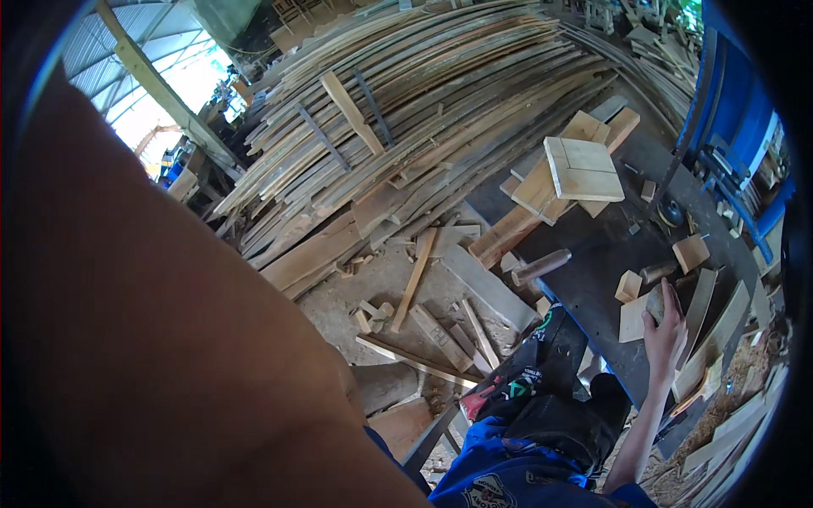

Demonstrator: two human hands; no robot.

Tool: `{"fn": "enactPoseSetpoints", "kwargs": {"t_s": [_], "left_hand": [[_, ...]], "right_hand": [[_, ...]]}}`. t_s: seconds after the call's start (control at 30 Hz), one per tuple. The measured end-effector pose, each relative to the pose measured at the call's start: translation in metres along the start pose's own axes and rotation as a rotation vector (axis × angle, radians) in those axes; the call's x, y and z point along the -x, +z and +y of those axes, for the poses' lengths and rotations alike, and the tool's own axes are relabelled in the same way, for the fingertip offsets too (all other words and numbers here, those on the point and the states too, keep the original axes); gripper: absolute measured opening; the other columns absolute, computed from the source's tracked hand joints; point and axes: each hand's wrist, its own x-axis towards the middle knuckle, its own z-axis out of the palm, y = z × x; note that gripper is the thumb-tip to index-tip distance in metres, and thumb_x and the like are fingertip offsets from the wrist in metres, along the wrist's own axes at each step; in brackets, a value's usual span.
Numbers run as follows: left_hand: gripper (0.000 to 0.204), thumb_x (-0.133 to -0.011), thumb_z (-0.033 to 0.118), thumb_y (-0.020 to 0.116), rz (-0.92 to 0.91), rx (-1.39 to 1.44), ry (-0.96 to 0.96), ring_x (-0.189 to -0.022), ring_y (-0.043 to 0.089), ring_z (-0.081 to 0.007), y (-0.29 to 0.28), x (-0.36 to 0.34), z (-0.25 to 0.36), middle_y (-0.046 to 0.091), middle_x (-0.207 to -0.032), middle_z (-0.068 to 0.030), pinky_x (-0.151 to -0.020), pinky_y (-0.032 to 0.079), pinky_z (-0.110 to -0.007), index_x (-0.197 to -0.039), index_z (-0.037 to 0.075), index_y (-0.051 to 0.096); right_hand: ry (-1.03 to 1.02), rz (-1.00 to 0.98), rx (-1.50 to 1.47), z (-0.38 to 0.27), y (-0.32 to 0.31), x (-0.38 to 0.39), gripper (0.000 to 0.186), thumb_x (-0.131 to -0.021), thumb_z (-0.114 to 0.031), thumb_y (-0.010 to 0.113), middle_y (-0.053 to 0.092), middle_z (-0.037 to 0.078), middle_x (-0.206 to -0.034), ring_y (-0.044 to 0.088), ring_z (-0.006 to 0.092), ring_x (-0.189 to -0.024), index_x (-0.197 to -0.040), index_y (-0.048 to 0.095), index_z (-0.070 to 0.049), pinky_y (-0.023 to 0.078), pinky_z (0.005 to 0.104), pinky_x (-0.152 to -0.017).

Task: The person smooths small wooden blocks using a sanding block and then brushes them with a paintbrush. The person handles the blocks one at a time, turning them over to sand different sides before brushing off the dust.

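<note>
My left arm (178,322) rises very close across the left side; its hand is out of view. My right hand (665,326) rests at the dark worktable (550,262), fingers around a greyish object (654,303) over a pale board (632,323). Beside it lie small wooden blocks (627,286) and long boards (728,326). Farther back, stacked square boards (584,168) sit on wooden beams (504,237), near a cylindrical tool (542,267). My legs (550,398), in dark clothing, are below.
Long planks (406,102) are piled behind the table. Offcuts (440,334) lie on the dusty floor below. A blue metal structure (728,102) stands at the right, with a leaning post (161,93) at the upper left.
</note>
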Motion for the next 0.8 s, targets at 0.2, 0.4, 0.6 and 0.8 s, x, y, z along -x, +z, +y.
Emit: {"fn": "enactPoseSetpoints", "kwargs": {"t_s": [0.2, 0.4, 0.6, 0.8], "left_hand": [[0.073, -0.060, 0.009, 0.065, -0.017, 0.042, -0.026, -0.105, 0.044, -0.0326, 0.010, 0.001, -0.003, 0.042, -0.116, -0.0204, -0.092, 0.035, -0.040, -0.125, -0.001, 0.033], [0.073, -0.060, 0.009, 0.065, -0.027, 0.041, -0.050, -0.104, 0.043, -0.0335, 0.020, 0.004, -0.003, 0.042, -0.115, -0.0209, -0.092, 0.035, -0.040, -0.125, -0.002, 0.033], [0.074, -0.059, 0.009, 0.065, -0.153, 0.065, -0.187, -0.103, 0.043, -0.0344, 0.091, 0.074, -0.019, 0.042, -0.114, -0.0214, -0.092, 0.035, -0.040, -0.124, -0.002, 0.033], [0.087, -0.054, 0.009, 0.068, -0.662, 0.340, -0.780, -0.116, 0.034, -0.0400, 0.289, 0.281, 0.027, 0.039, -0.118, -0.0232, -0.096, 0.032, -0.043, -0.130, -0.001, 0.026]], "right_hand": [[0.027, -0.002, 0.002, 0.000, -0.004, 0.000, 0.061, -0.068, -0.001, 0.064, 0.049, 0.014, -0.123, 0.050, 0.0311, -0.109, -0.125, 0.043, -0.009, 0.043, 0.0383, -0.089], [0.036, 0.020, 0.020, 0.011, -0.001, 0.002, 0.061, -0.069, -0.002, 0.064, 0.047, 0.014, -0.125, 0.048, 0.0301, -0.112, -0.126, 0.042, -0.008, 0.041, 0.0374, -0.092], [0.035, 0.014, -0.028, 0.016, 0.001, 0.005, 0.061, -0.069, 0.000, 0.063, 0.048, 0.015, -0.123, 0.047, 0.0308, -0.112, -0.125, 0.043, -0.008, 0.040, 0.0370, -0.093], [0.032, 0.053, -0.020, 0.010, 0.001, 0.000, 0.056, -0.068, 0.001, 0.060, 0.051, 0.017, -0.119, 0.051, 0.0334, -0.106, -0.122, 0.046, -0.005, 0.044, 0.0392, -0.086]]}}
